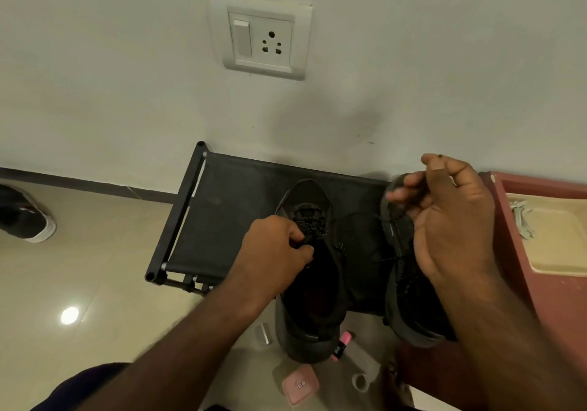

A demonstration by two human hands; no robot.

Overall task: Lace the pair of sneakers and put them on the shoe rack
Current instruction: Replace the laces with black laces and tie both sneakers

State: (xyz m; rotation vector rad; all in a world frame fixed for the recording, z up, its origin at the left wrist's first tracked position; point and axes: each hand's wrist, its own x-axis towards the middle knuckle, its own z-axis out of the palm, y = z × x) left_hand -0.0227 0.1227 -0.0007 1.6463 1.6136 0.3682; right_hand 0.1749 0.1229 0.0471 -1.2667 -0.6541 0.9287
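While both dark sneakers sit on the fabric top of the black shoe rack [228, 207], heels overhanging its near edge, we work on their lacing. Our left hand [273, 251] is curled down onto the left sneaker [311, 290], fingers [286, 236] gripping at its laced throat, where a speckled lace [309, 223] crosses the eyelets. Our right hand [454, 220] is raised above the right sneaker [398, 229], fingers curled and thumb pressed to forefinger on what looks like a dark lace end [440, 156]; hand and forearm hide most of that shoe.

Just beside the rack on the right stands a reddish surface [524, 267] carrying a beige tray [559, 251] with pale strips [521, 220] on it. On the tiled floor [95, 267] near us lie a pink marker [341, 345], a pink box [300, 385], a small white ring [360, 382] and a silvery piece [263, 333]. Another shoe [25, 216] rests far left, and a wall socket [265, 37] sits above.
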